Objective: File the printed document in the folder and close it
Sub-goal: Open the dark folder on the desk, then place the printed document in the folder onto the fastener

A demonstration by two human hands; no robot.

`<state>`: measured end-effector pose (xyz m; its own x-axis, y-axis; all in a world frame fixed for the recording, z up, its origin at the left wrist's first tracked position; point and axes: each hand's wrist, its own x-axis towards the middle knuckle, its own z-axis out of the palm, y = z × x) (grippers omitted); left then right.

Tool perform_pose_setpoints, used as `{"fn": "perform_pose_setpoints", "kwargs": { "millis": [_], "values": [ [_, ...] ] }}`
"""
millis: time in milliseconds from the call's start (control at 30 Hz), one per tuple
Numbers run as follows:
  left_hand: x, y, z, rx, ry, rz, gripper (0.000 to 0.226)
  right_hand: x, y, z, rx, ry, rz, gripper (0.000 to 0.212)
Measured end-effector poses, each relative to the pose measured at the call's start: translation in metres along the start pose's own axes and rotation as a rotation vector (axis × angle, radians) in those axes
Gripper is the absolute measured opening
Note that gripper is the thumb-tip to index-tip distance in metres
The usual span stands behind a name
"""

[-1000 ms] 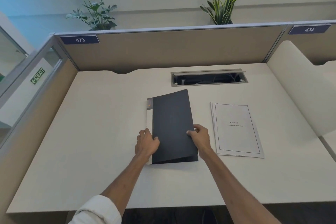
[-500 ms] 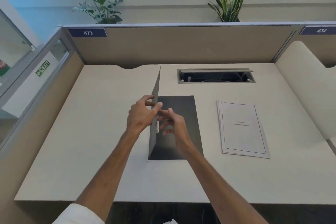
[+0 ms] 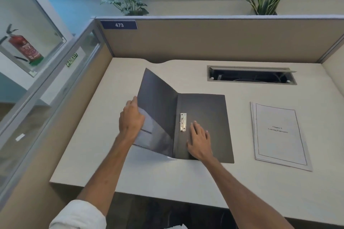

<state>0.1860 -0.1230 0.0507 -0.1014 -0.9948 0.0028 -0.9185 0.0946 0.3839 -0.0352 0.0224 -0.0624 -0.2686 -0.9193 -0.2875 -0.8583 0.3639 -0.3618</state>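
Folder [image 3: 202, 109]: lies open at mid-frame on the desk [image 3: 186, 176].
Left hand [image 3: 131, 117]: grips the raised cover's edge.
Right hand [image 3: 200, 140]: flat, fingers spread, beside the clip [image 3: 183, 122].
Document [image 3: 279, 134]: right of folder, apart.

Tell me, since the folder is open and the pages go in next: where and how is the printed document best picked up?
Probably by its left long edge, with the right hand. The printed document lies flat on the desk, right of the folder, so fingers must slide under an edge. That side faces the metal clip.
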Motion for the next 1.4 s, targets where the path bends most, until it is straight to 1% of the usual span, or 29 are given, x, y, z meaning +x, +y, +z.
{"fn": "perform_pose_setpoints", "kwargs": {
  "millis": [67,167,267,500,600,700,833,933,1033,1233,1400],
  "values": [
    [0.002,-0.013,0.008,0.064,-0.043,-0.029,0.063,-0.003,0.007,0.010,-0.045,-0.033,0.023,0.079],
    [-0.001,-0.027,0.022,0.099,-0.069,-0.033,0.077,-0.009,0.011,0.018,-0.067,-0.076,0.031,0.075],
    [-0.012,-0.041,0.038,0.170,-0.089,0.003,0.076,-0.011,0.012,0.021,-0.076,-0.081,0.031,0.074],
    [-0.032,-0.062,0.073,0.307,-0.299,0.014,0.072,-0.009,0.013,0.017,-0.061,-0.119,0.027,0.073],
    [-0.037,-0.060,0.084,0.321,-0.374,0.009,0.072,-0.010,0.015,0.014,-0.052,-0.131,0.031,0.073],
    [-0.036,-0.052,0.090,0.291,-0.408,-0.028,0.073,-0.011,0.018,0.013,-0.081,-0.122,0.019,0.074],
    [-0.032,-0.029,0.094,0.284,-0.390,-0.049,0.076,-0.009,0.025,0.010,-0.131,-0.141,-0.020,0.075],
    [-0.033,-0.006,0.099,0.264,-0.343,0.007,0.080,-0.006,0.032,0.003,-0.139,-0.129,-0.066,0.073],
    [-0.035,0.019,0.106,0.242,-0.348,0.092,0.080,-0.001,0.046,-0.011,-0.136,-0.091,-0.087,0.071],
    [-0.037,0.061,0.122,0.155,-0.496,0.244,0.079,0.016,0.079,-0.035,-0.135,-0.085,-0.017,0.070],
    [-0.022,0.072,0.125,0.174,-0.576,0.274,0.077,0.030,0.085,-0.041,-0.083,-0.106,0.002,0.071]
  ]
}}
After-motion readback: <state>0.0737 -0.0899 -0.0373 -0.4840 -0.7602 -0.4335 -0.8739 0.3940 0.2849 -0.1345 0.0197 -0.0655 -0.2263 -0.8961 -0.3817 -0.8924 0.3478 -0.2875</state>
